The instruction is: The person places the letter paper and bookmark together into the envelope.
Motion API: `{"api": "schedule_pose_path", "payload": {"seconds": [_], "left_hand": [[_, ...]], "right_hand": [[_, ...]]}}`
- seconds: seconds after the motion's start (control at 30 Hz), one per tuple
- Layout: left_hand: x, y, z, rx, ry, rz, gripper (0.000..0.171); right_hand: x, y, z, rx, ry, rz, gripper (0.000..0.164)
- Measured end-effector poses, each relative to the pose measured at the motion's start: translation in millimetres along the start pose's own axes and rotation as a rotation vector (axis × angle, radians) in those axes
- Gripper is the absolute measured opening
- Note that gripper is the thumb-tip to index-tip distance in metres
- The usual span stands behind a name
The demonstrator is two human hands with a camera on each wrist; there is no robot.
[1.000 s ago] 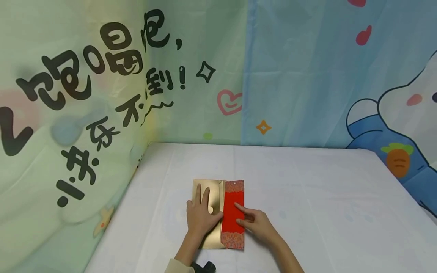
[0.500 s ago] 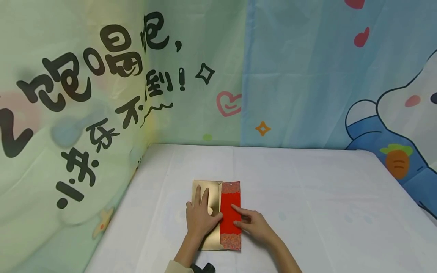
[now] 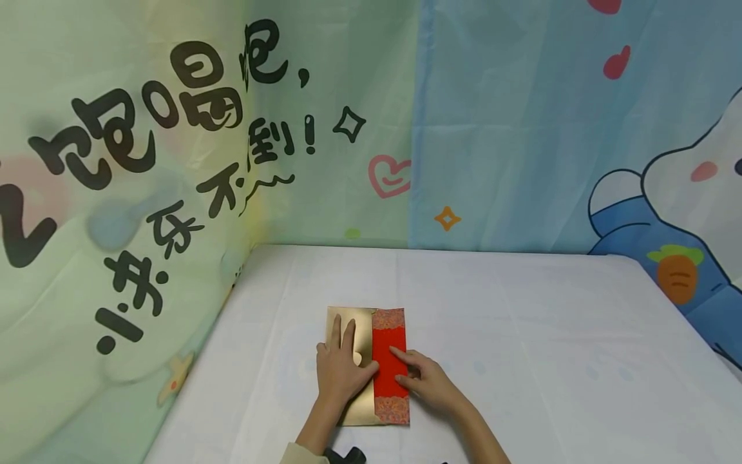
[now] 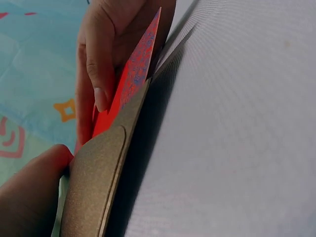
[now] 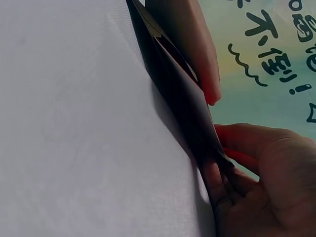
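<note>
A gold paper piece [image 3: 362, 407] lies on the white table near the front, with a small round gold spot at its middle. My left hand [image 3: 341, 370] rests flat on it, fingers spread, thumb tip at the red part. Along its right side is red paper [image 3: 382, 348] with patterned bands at both ends. My right hand [image 3: 433, 385] pinches the outer edge of this red paper, index finger and thumb on its face. In the left wrist view, the red paper [image 4: 136, 74] tilts up beyond the gold paper [image 4: 94, 182]. Its dark underside [image 5: 187, 103] shows in the right wrist view.
The white table [image 3: 551, 348] spreads out around the papers. A black object [image 3: 348, 455] is beside the left wrist at the front. Behind stands a printed cloth backdrop [image 3: 510, 129] with black characters, hearts and a cartoon figure.
My right hand has moved slightly left with the red paper, whose outer edge now lies closer to my left hand. The left hand stays in place on the gold paper.
</note>
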State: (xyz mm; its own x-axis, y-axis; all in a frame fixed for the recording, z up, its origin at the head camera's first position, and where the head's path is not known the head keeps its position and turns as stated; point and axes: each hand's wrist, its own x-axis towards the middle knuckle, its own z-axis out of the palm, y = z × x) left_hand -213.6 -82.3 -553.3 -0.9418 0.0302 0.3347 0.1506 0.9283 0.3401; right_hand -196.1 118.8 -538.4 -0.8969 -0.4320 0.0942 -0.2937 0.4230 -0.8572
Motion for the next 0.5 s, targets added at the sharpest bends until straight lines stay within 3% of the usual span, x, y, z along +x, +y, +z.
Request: {"api": "schedule_pose_path", "payload": {"seconds": [0.27,0.5], "left_hand": [[-0.3,0.0,-1.2,-0.003,0.011,0.004,0.084],[0.8,-0.2,-1.1,0.010,0.007,0.003,0.083]], "right_hand": [[-5,-42,-6,0.013,0.008,0.021,0.050],[2,-15,0,-0.020,0.000,0.033,0.052]]}}
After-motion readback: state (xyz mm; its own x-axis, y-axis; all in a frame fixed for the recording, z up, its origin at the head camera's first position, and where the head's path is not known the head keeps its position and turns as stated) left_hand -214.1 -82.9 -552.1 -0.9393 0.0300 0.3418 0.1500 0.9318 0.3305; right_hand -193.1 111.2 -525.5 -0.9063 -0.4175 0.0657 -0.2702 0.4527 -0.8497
